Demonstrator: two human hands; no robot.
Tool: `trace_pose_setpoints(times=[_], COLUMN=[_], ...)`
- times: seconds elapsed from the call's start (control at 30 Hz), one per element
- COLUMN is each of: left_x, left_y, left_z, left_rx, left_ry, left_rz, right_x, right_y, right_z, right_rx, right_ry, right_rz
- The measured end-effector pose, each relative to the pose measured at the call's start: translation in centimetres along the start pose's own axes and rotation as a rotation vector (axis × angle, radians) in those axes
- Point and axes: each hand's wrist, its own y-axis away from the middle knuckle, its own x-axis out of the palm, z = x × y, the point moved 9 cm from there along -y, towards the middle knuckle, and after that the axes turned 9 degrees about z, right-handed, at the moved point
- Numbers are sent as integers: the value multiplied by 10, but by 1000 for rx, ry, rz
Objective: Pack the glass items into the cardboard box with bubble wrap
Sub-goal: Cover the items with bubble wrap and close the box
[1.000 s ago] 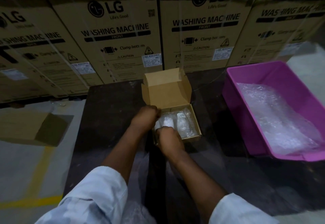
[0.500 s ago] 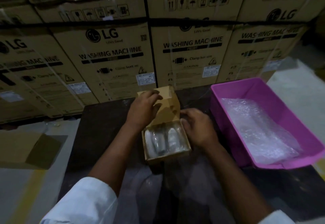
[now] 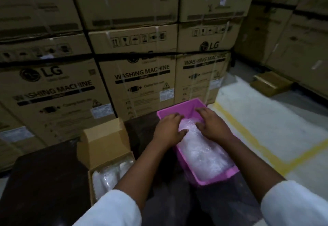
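Observation:
The small cardboard box stands on the dark table at the lower left with its lid up. Bubble-wrapped glass items lie inside it, partly hidden by my left sleeve. To its right is a pink plastic bin holding a sheet of bubble wrap. Both hands are inside the bin at its far end. My left hand rests on the wrap with fingers stretched forward and thumb out. My right hand lies on the wrap with fingers spread. Neither hand touches the cardboard box.
The dark table carries the box and the bin. Stacked washing machine cartons form a wall right behind it. To the right is light floor with a yellow line and a small brown parcel.
Both hands have left the cardboard box and moved right into the pink bin, onto the bubble wrap. The view has swung right and up.

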Motion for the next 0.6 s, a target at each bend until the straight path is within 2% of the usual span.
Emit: trace_pose_setpoints(times=[0.13, 0.27, 0.37, 0.43, 0.6], left_x=[46, 101, 124, 126, 115], left_y=[-36, -48, -50, -56, -75], left_z=[-9, 0, 15, 23, 28], left_rx=[-91, -286, -413, -460, -474], left_ry=[-130, -263, -347, -435, -665], left_rz=[209, 501, 635, 662, 608], right_x=[11, 63, 101, 120, 141], right_y=[-22, -40, -45, -49, -58], right_z=[-31, -44, -57, -62, -62], right_rx=[17, -19, 3, -10, -39], right_ry=[94, 210, 277, 268, 228], right_rz=[127, 334, 477, 518, 539])
